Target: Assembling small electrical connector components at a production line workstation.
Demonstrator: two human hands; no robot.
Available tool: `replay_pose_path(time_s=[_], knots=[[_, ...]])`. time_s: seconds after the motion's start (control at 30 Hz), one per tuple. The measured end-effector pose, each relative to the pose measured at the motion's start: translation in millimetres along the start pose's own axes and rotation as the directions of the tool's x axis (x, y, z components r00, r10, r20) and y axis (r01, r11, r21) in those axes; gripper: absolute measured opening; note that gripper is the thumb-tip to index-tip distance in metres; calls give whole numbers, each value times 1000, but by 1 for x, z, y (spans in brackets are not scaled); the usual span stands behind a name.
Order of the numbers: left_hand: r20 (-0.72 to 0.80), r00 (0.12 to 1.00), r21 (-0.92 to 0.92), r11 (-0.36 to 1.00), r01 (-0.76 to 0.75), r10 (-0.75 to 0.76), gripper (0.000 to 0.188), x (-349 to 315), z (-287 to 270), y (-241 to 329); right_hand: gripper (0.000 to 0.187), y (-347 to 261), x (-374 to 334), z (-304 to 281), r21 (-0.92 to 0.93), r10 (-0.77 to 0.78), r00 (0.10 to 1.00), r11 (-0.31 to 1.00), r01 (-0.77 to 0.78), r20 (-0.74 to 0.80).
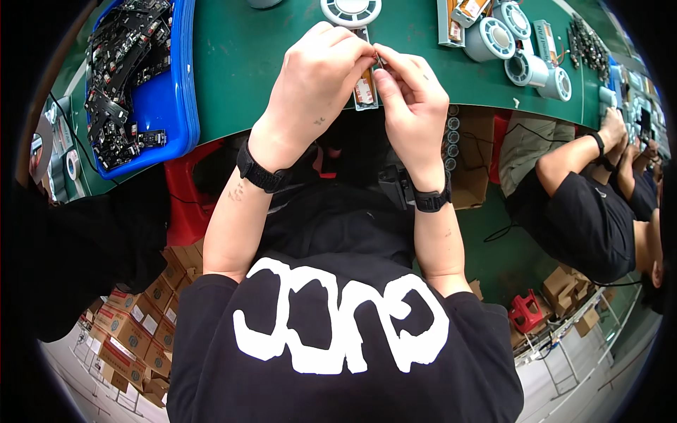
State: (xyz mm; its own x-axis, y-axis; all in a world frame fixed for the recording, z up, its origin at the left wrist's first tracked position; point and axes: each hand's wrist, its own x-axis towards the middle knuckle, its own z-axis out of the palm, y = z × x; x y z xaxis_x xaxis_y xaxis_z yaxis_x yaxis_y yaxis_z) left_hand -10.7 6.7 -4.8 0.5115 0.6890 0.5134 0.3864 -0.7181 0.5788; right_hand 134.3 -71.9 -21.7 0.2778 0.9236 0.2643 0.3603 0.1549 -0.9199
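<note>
My left hand (316,79) and my right hand (415,93) meet over the near edge of the green table (233,77), fingertips pinched together. Whatever small, thin piece they hold is mostly covered by the fingers, so I cannot make out its kind. Right under them sits a narrow pale housing with an orange-and-white label (364,92), partly hidden by my left hand. Just beyond my fingers lies a round pale blue part with a slotted ring (350,10), cut off by the upper edge.
On the left stands a blue bin (185,106) heaped with small black circuit boards (127,63). Several pale blue cylindrical housings (489,39) cluster at the right, with a pile of dark small parts (587,48) farther along. Another person (575,204) works at the right.
</note>
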Motion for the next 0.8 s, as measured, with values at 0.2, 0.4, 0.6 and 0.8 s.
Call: replay_pose_path(time_s=[0.2,0.4,0.6,0.8], knots=[[-35,999,-40,999,-10,9,13,-6,-1,-7,24,-2,-1,-4,395,297,948,861,-319,119],[-55,998,-74,997,15,-19,14,-7,-2,-10,23,-7,1,-2,392,292,952,868,-305,95],[-40,998,-92,995,39,-43,15,-7,-5,-12,27,4,7,-9,107,-6,994,994,-5,106],[18,999,-129,991,31,-29,15,-1,-6,-15,27,12,14,-19,57,-105,974,994,96,199]])
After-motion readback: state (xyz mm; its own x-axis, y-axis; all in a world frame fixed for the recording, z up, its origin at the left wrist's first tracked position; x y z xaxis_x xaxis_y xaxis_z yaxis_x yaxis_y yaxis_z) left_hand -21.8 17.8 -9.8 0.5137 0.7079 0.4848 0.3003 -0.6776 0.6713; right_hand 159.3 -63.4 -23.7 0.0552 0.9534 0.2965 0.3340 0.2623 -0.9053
